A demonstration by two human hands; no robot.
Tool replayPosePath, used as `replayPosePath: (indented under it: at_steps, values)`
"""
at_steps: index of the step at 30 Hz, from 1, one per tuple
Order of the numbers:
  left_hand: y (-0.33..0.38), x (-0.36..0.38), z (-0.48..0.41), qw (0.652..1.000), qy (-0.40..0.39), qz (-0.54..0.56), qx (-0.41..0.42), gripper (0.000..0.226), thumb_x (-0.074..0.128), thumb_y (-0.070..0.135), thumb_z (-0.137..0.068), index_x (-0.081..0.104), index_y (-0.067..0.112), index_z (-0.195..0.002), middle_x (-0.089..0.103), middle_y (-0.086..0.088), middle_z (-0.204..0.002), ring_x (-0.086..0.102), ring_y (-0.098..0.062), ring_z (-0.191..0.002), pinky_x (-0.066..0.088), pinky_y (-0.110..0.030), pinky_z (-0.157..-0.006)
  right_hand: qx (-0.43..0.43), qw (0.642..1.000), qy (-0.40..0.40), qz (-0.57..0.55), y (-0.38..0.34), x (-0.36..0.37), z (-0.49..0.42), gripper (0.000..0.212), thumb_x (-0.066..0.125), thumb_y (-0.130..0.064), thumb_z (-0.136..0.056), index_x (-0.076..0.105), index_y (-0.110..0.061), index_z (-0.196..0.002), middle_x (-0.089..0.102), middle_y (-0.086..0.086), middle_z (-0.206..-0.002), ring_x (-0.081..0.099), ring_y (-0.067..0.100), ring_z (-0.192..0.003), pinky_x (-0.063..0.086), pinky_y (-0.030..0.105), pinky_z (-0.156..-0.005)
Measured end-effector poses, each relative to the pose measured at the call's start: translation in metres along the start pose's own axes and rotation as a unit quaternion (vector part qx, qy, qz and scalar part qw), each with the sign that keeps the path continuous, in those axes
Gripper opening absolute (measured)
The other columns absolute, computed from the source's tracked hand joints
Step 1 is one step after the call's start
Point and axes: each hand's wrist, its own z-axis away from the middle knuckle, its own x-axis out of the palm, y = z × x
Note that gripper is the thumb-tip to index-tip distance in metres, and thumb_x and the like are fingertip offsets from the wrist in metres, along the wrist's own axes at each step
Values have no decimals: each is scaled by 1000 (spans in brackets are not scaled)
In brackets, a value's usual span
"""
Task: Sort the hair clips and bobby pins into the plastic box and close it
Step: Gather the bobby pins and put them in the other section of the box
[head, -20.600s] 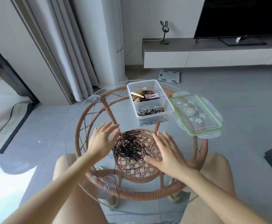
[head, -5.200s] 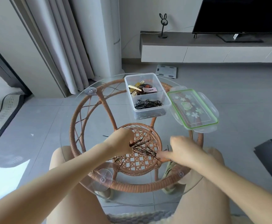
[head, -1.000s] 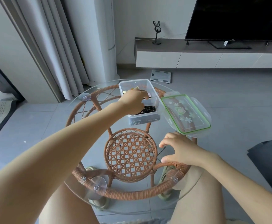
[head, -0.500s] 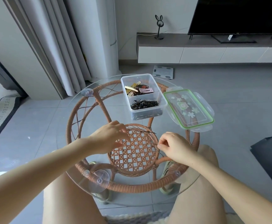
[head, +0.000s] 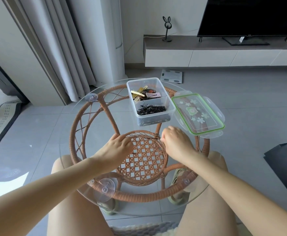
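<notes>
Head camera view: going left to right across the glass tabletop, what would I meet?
Far-left suction cup, left hand, bobby pin, right hand, green-rimmed lid. The plastic box overlaps both hands sideways, so it is omitted.

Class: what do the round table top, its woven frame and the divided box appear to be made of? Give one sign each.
Round clear table top: glass, glossy; the floor shows through it. Brown woven frame: rattan or wicker, matt; wound strands show. Clear divided box: plastic probably; transparent, thin walls.
</notes>
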Motion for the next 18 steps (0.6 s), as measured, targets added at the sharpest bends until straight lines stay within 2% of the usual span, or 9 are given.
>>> replayPosePath:
  at_steps: [2,4,6,7,9,12,14,16,18]
  values:
    - [5,4,2,1000,9,2,-12,28,84,5,-54,65,11,-74,68,0,-74,64,-19,-65,53,-27,-68,-14,1000,11,9,2,0,-14,11,50,-10,-92,57,-3,-98,57,13,-112,50,27,-107,43,34,-94]
    - [6,5,1,1000,-8,13,-24,29,81,1,-57,62,12,-75,66,1,-72,60,-17,-63,52,-26,-68,-24,999,-34,28,2,4,-21,21,52,-19,-92,55,-3,-105,54,15,-117,49,29,-109,42,36,-94]
    - [3,1,-3,997,-33,39,-53,23,68,1,-74,60,13,-91,64,3,-86,59,-17,-78,47,-28,-83,-14,997,-76,29,2,5,-22,25,51,-23,-92,52,-4,-108,51,17,-120,51,30,-106,43,37,-89]
    - [-1,-3,-6,995,-47,53,-73,20,56,2,-85,56,13,-101,61,2,-95,55,-16,-87,41,-28,-91,-9,996,-86,28,3,5,-22,24,51,-23,-92,52,-4,-108,50,19,-122,52,31,-105,44,38,-88]
    - [-9,-15,-15,987,-48,97,-119,20,38,4,-94,49,13,-108,56,2,-101,44,-13,-89,31,-26,-96,-7,995,-97,35,2,4,-23,21,51,-19,-93,56,-3,-104,49,26,-126,53,32,-105,46,40,-86]
    - [-19,-40,-36,982,8,120,-145,17,35,3,-95,48,13,-99,51,2,-93,39,-13,-86,32,-27,-92,-6,993,-99,56,-4,5,-23,18,47,-9,-93,56,0,-107,55,21,-115,55,32,-100,47,38,-82]
    - [-21,-56,-55,980,51,133,-138,15,33,4,-95,42,15,-90,46,2,-88,41,-18,-85,28,-27,-83,-8,995,-80,65,-8,10,-20,20,43,-2,-92,53,1,-109,56,18,-110,56,31,-97,47,37,-81]
    - [-20,-69,-78,977,93,136,-136,16,33,4,-95,39,16,-87,49,0,-87,44,-22,-87,25,-28,-80,-13,997,-53,61,-9,15,-15,18,41,-2,-93,52,0,-107,56,17,-108,56,30,-96,47,35,-79]
    - [-17,-75,-107,977,108,125,-138,16,34,3,-93,47,12,-92,55,-3,-90,48,-24,-91,28,-32,-83,-18,997,-42,55,-7,17,-11,16,44,-6,-93,51,-1,-106,57,17,-109,55,28,-97,47,32,-78]
